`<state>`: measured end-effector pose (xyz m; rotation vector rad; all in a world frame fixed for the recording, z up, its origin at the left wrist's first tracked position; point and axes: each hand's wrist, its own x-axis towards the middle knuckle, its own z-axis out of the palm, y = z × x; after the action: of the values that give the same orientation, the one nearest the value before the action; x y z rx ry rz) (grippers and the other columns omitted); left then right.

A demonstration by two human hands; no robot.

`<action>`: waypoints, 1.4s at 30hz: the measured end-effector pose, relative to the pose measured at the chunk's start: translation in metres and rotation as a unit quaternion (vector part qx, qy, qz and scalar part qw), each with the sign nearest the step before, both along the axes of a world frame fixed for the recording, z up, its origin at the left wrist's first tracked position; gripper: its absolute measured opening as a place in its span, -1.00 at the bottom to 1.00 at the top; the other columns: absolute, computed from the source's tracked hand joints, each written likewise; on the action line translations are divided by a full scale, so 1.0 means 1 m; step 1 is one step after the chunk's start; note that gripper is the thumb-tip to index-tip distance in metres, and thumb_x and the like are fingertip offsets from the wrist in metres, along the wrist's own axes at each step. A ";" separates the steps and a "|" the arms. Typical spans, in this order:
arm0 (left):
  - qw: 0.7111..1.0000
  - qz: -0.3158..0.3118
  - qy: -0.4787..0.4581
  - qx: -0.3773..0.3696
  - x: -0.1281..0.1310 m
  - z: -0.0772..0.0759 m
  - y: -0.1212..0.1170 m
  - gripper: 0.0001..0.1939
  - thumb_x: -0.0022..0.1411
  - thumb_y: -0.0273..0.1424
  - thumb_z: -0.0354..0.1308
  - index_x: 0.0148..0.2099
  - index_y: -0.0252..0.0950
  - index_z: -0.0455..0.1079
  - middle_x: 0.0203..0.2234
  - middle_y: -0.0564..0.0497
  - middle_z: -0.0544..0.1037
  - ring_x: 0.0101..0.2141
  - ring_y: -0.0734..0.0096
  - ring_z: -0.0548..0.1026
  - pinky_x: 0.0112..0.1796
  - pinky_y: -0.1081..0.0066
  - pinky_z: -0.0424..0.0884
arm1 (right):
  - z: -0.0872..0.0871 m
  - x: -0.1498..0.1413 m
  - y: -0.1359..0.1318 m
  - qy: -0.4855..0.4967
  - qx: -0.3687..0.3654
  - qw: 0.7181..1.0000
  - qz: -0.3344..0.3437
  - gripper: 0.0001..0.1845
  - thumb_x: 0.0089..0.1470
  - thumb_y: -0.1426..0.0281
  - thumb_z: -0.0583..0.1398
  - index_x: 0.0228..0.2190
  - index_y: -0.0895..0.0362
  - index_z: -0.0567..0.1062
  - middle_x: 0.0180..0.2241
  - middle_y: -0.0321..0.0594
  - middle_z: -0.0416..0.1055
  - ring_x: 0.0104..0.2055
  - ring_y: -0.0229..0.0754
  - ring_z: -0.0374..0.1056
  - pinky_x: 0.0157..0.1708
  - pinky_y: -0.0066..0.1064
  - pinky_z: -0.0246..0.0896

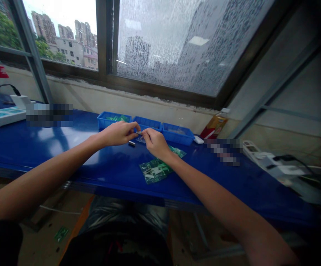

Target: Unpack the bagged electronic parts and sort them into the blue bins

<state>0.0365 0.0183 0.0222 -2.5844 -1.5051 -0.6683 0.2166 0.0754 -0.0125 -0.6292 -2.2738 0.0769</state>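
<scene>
My left hand (119, 133) and my right hand (156, 143) meet over the middle of the blue table, fingertips pinched. Between them is a small, light-coloured piece (139, 132), too small to name; both hands seem to grip it. Just below my left fingers lies a short dark and silver cylinder (132, 143). A clear plastic bag (141, 139) shows partly behind my right fingers. Under my right wrist is a green-printed clear bag (155, 171) with white pieces in it. Another green bag (178, 151) is partly hidden behind that wrist.
Three blue bins stand along the wall: a left bin (101, 123) with green packets, a middle bin (149, 120) and a right bin (178, 137). A bottle (215, 125) stands at right. Power strips lie at the far left (4, 116) and right (253, 149) of the table (107, 166).
</scene>
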 end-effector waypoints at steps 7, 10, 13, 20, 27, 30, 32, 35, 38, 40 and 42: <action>0.999 0.038 0.032 0.004 0.001 -0.001 0.001 -0.69 0.29 -0.30 -0.16 -0.13 -0.29 0.36 -0.48 -0.05 0.49 -0.44 0.35 0.44 -0.43 0.41 0.19 | 0.000 0.001 -0.004 0.014 -0.022 1.000 0.010 -0.76 0.10 0.27 0.10 -0.20 0.12 0.30 -0.49 -0.32 0.32 -0.47 -0.27 0.25 -0.42 -0.46 0.10; 0.998 0.041 0.037 0.006 0.001 0.000 0.002 -0.67 0.30 -0.28 -0.19 -0.17 -0.30 0.36 -0.50 -0.05 0.48 -0.45 0.35 0.44 -0.42 0.40 0.18 | 0.000 0.001 -0.004 0.018 -0.003 1.000 0.007 -0.80 0.08 0.33 0.11 -0.22 0.12 0.31 -0.48 -0.31 0.32 -0.46 -0.27 0.25 -0.41 -0.45 0.11; 0.999 0.035 0.034 0.003 0.001 0.000 0.001 -0.66 0.31 -0.28 -0.19 -0.20 -0.32 0.36 -0.52 -0.04 0.48 -0.47 0.38 0.43 -0.43 0.42 0.18 | 0.000 0.000 -0.003 0.023 0.012 1.000 0.003 -0.86 0.11 0.35 0.07 -0.28 0.13 0.34 -0.46 -0.27 0.34 -0.43 -0.26 0.26 -0.38 -0.43 0.12; 1.000 -0.013 -0.021 0.011 0.002 0.003 -0.003 -0.70 0.23 -0.33 -0.03 -0.01 -0.33 0.25 -0.46 0.00 0.49 -0.46 0.45 0.42 -0.44 0.47 0.20 | 0.003 -0.001 -0.003 0.030 0.009 0.999 0.002 -0.75 0.20 0.30 -0.03 -0.37 0.14 0.37 -0.41 -0.19 0.40 -0.35 -0.20 0.32 -0.33 -0.41 0.12; 0.999 0.014 -0.006 0.036 0.003 0.002 -0.002 -0.74 0.28 -0.32 -0.09 -0.12 -0.33 0.33 -0.51 0.00 0.48 -0.49 0.43 0.42 -0.46 0.46 0.17 | 0.000 0.000 -0.005 0.035 -0.010 0.999 0.007 -0.78 0.14 0.26 0.06 -0.24 0.13 0.32 -0.51 -0.31 0.31 -0.48 -0.27 0.25 -0.43 -0.45 0.08; 0.999 0.021 0.015 0.045 0.003 0.002 -0.002 -0.71 0.30 -0.29 -0.13 -0.20 -0.33 0.37 -0.53 -0.02 0.48 -0.48 0.41 0.42 -0.46 0.46 0.17 | 0.001 0.000 -0.005 0.031 0.007 0.999 0.008 -0.78 0.09 0.30 0.11 -0.22 0.14 0.32 -0.49 -0.31 0.30 -0.48 -0.29 0.22 -0.43 -0.46 0.08; 0.999 0.018 0.024 0.043 0.003 0.003 -0.002 -0.69 0.31 -0.31 -0.15 -0.25 -0.33 0.38 -0.55 -0.01 0.47 -0.49 0.41 0.42 -0.46 0.46 0.17 | 0.005 0.002 -0.005 0.015 0.026 0.999 0.011 -0.84 0.11 0.33 0.09 -0.28 0.15 0.35 -0.46 -0.27 0.32 -0.45 -0.29 0.22 -0.40 -0.45 0.08; 0.999 0.009 0.004 0.041 0.003 0.003 -0.003 -0.69 0.31 -0.29 -0.14 -0.21 -0.33 0.38 -0.52 -0.01 0.48 -0.48 0.43 0.42 -0.45 0.46 0.19 | 0.017 0.008 -0.004 -0.023 0.026 0.999 0.026 -0.81 0.14 0.32 0.05 -0.36 0.16 0.39 -0.43 -0.23 0.34 -0.40 -0.27 0.23 -0.37 -0.43 0.07; 0.998 -0.019 -0.038 0.042 0.004 0.005 -0.006 -0.69 0.29 -0.28 -0.08 -0.04 -0.35 0.30 -0.49 0.01 0.49 -0.48 0.46 0.43 -0.45 0.48 0.22 | 0.030 0.015 -0.005 -0.052 -0.002 0.998 0.035 -0.71 0.18 0.30 0.00 -0.46 0.17 0.38 -0.47 -0.23 0.34 -0.42 -0.28 0.23 -0.39 -0.43 0.04; 0.996 -0.040 -0.055 0.051 0.006 0.005 -0.008 -0.67 0.27 -0.28 -0.03 0.00 -0.36 0.27 -0.52 0.04 0.47 -0.50 0.49 0.41 -0.46 0.50 0.23 | 0.035 0.018 -0.007 -0.051 -0.022 0.998 0.033 -0.67 0.20 0.29 -0.03 -0.49 0.17 0.37 -0.50 -0.23 0.33 -0.44 -0.28 0.22 -0.41 -0.42 0.02; 0.994 -0.053 -0.065 0.067 0.007 0.006 -0.009 -0.69 0.25 -0.29 0.00 -0.04 -0.36 0.30 -0.55 0.06 0.46 -0.51 0.50 0.40 -0.46 0.51 0.24 | 0.037 0.018 -0.010 -0.038 -0.040 0.998 0.038 -0.64 0.21 0.28 -0.06 -0.51 0.17 0.36 -0.51 -0.24 0.33 -0.45 -0.29 0.21 -0.42 -0.42 0.01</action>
<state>0.0434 0.0090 0.0286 -2.5774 -1.3110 -0.9332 0.2346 0.0656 0.0246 -0.5961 -2.3789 0.1850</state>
